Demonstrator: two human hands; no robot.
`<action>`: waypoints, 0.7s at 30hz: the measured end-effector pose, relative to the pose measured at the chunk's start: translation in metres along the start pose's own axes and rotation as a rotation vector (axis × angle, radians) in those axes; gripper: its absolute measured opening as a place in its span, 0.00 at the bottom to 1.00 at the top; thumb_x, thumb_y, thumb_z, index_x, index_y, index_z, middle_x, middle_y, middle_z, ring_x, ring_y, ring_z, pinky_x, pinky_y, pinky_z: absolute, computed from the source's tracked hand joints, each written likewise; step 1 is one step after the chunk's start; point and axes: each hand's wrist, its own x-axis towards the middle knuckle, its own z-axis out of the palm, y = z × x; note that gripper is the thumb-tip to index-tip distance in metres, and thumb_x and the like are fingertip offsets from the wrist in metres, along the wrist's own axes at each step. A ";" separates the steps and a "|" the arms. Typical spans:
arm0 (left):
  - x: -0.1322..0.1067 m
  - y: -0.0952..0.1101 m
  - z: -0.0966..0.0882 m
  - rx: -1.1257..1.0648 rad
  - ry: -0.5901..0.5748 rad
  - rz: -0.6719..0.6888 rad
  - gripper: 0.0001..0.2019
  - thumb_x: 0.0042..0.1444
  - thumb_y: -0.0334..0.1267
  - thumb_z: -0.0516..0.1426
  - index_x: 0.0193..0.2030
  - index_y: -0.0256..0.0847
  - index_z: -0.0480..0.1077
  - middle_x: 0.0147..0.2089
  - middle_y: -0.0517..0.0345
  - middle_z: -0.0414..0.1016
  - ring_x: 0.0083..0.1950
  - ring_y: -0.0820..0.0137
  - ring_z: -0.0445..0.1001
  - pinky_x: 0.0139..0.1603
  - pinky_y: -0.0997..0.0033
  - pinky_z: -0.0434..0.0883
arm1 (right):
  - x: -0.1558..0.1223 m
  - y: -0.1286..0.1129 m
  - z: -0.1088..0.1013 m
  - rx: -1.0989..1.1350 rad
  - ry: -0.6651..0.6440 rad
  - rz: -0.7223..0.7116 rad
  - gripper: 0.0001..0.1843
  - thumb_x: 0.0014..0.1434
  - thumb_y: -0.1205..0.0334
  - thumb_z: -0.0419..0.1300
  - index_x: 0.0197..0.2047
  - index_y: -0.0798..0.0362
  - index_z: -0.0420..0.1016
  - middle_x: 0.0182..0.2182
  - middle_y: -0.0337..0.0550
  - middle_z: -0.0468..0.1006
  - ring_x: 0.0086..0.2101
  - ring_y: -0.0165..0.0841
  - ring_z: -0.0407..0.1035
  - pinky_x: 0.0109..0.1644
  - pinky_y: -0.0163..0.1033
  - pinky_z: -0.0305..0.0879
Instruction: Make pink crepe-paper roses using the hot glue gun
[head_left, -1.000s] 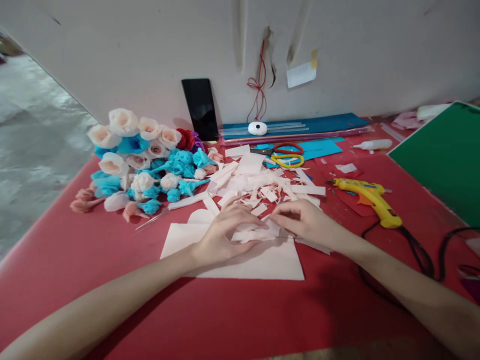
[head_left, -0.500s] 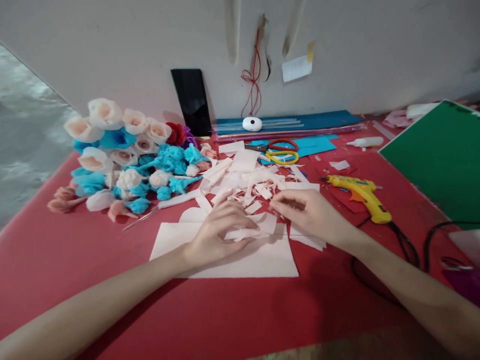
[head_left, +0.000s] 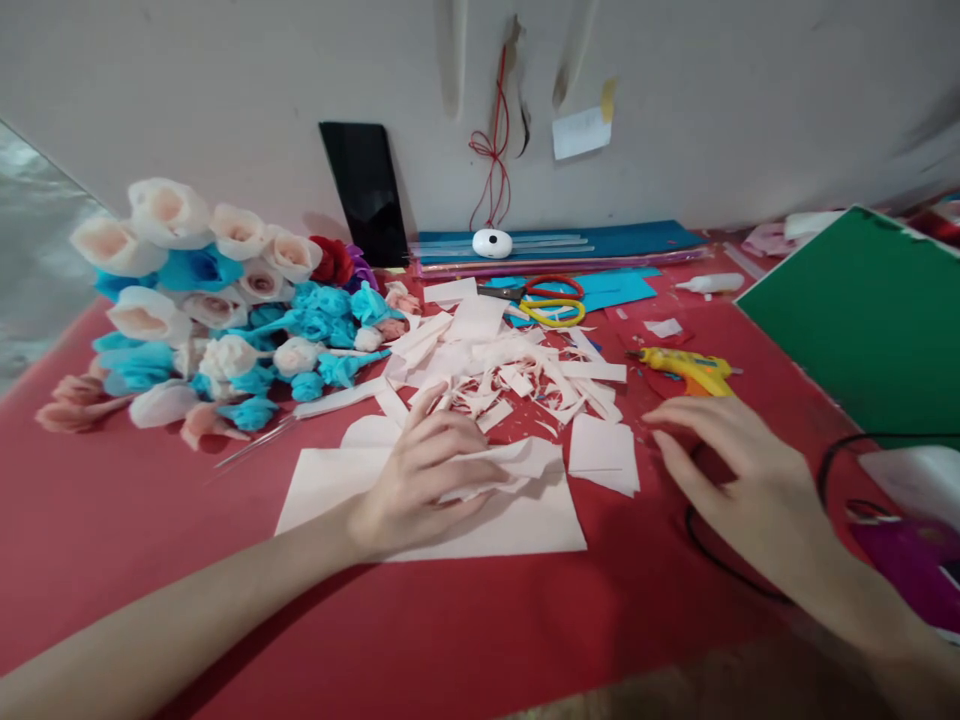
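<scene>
My left hand (head_left: 420,475) pinches a crumpled pale pink paper strip (head_left: 510,465) over a flat pink sheet (head_left: 525,525) on the red table (head_left: 225,560). My right hand (head_left: 739,480) hovers open, fingers spread, over the table just in front of the yellow glue gun (head_left: 686,368), not touching it. A heap of pink paper scraps (head_left: 510,365) lies behind both hands. A small pink square (head_left: 604,455) rests between the hands.
A pile of pink, white and blue paper flowers (head_left: 217,320) fills the back left. Scissors (head_left: 551,300), blue sheets (head_left: 600,240), a black phone (head_left: 364,195) and a glue bottle (head_left: 709,284) line the wall. A green board (head_left: 870,320) and black cord (head_left: 862,450) sit right.
My right hand let go of the pink strip and moved right toward the glue gun, opening. My left hand kept the strip. The camera turned slightly right.
</scene>
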 end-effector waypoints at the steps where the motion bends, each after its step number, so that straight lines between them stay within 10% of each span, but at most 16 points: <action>1: 0.000 0.001 0.000 0.011 0.001 0.014 0.08 0.47 0.28 0.59 0.36 0.41 0.71 0.31 0.59 0.73 0.37 0.70 0.70 0.60 0.47 0.53 | -0.002 0.007 -0.002 -0.067 0.039 0.034 0.07 0.57 0.64 0.51 0.39 0.52 0.67 0.37 0.45 0.72 0.41 0.36 0.66 0.47 0.40 0.61; 10: -0.001 0.003 0.001 0.052 0.006 0.097 0.09 0.47 0.29 0.60 0.36 0.42 0.71 0.29 0.63 0.74 0.37 0.72 0.72 0.63 0.45 0.50 | -0.007 0.094 0.013 -0.274 -0.046 0.169 0.12 0.53 0.61 0.52 0.39 0.58 0.68 0.35 0.60 0.70 0.37 0.45 0.65 0.42 0.47 0.60; 15: -0.001 0.001 -0.001 0.047 -0.019 0.070 0.08 0.48 0.29 0.58 0.36 0.42 0.71 0.31 0.61 0.75 0.38 0.71 0.72 0.61 0.48 0.55 | -0.006 0.023 0.002 -0.196 0.107 0.125 0.13 0.55 0.64 0.53 0.44 0.56 0.67 0.43 0.54 0.69 0.46 0.44 0.61 0.51 0.46 0.57; 21: 0.001 -0.002 -0.002 -0.006 -0.049 -0.061 0.09 0.47 0.29 0.59 0.36 0.43 0.71 0.33 0.59 0.74 0.39 0.70 0.71 0.55 0.57 0.63 | 0.001 -0.051 0.012 0.253 -0.316 -0.130 0.11 0.56 0.63 0.55 0.43 0.55 0.67 0.41 0.46 0.71 0.43 0.36 0.64 0.47 0.41 0.61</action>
